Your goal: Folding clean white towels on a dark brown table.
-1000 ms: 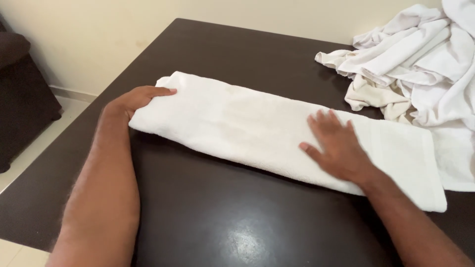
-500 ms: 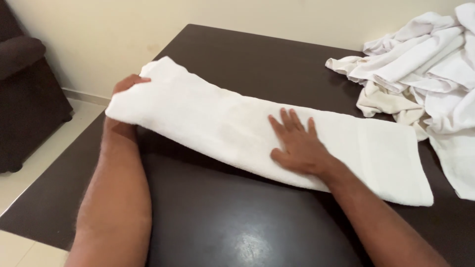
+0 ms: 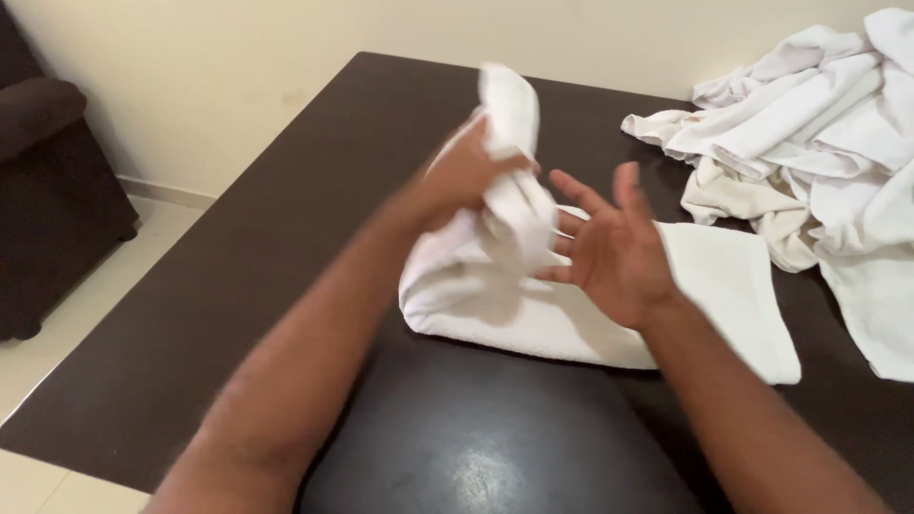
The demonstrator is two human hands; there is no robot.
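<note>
My left hand [image 3: 466,171] is clamped on one end of the folded white towel [image 3: 571,305], lifted clear of the bench [image 3: 286,286] and blurred by motion. I can see that end standing up from my grip, pointing up and away from me toward the wall [image 3: 238,57]. My right hand [image 3: 609,252] is open, fingers spread apart, palm turned toward the raised end, hovering just above the part of the towel lying flat; I cannot tell whether its fingertips touch the cloth.

The towel sits at the middle of the dark bench. Its long axis runs left to right across my view, dropping slightly toward me at the right. The right end lies flat with its corner near the bench's near-right area. The left portion curls up off the surface into my left hand, so the towel bends over itself with a rounded fold at the left.

A heap of crumpled white cloths [image 3: 809,124] lies on the far right of the bench, just beside the towel's right end. A dark seat [image 3: 48,190] stands on the floor at left.
</note>
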